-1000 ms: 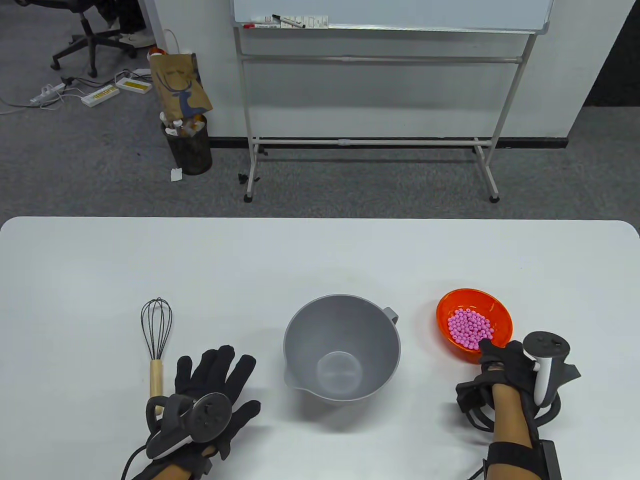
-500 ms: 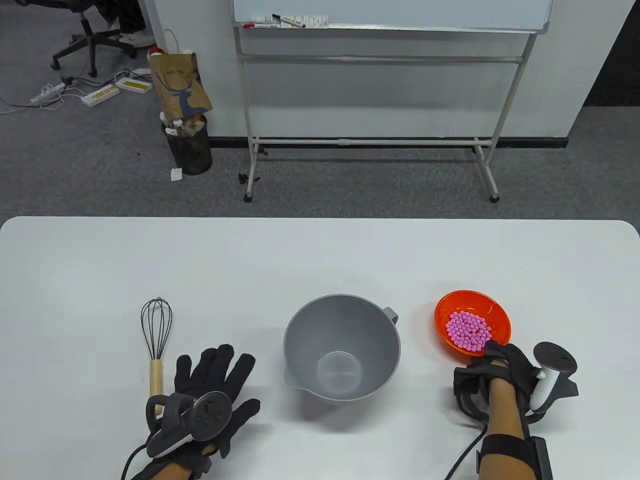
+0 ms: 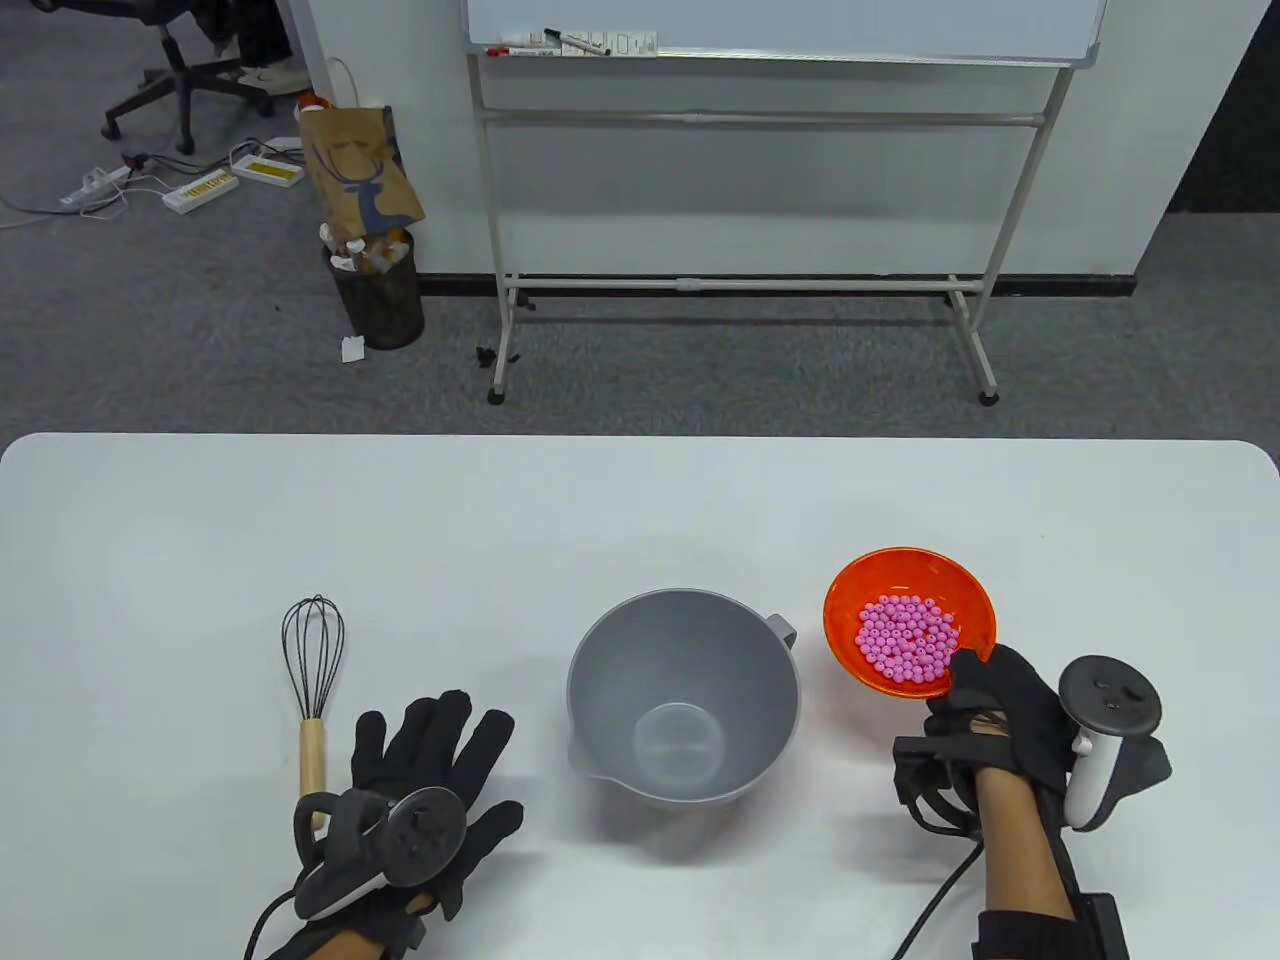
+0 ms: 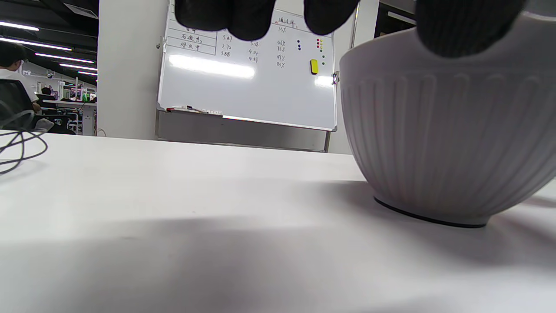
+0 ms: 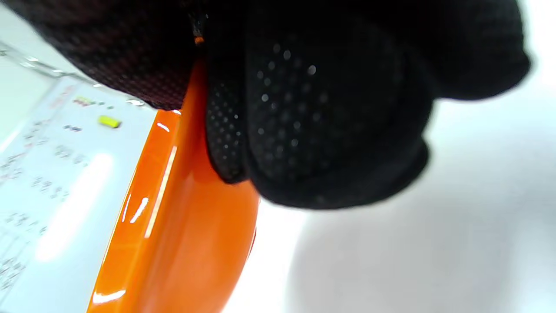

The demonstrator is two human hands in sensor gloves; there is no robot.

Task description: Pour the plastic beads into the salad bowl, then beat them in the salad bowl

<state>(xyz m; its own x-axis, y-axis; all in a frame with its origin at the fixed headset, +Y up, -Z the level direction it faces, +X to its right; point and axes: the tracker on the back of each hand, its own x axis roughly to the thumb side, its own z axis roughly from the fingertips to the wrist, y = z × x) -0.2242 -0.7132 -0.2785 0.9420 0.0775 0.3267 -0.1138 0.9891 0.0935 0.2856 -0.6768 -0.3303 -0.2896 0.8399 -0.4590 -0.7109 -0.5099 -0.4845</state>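
Grey ribbed bowl (image 4: 443, 139) on table (image 4: 173, 217), whiteboard (image 4: 247, 82) behind.

Left hand (image 3: 430, 765): lies flat, palm down, on the near left of the table, fingers (image 3: 437, 722) straight and spread, pointing far; tracker strapped over its back. Right hand (image 3: 1000, 700): on the near right, raised off the table, thumb over the near rim of the orange bowl (image 3: 905, 585), fingers (image 5: 312, 130) curled under it, pinching the rim. Bare forearm runs back to the near edge.
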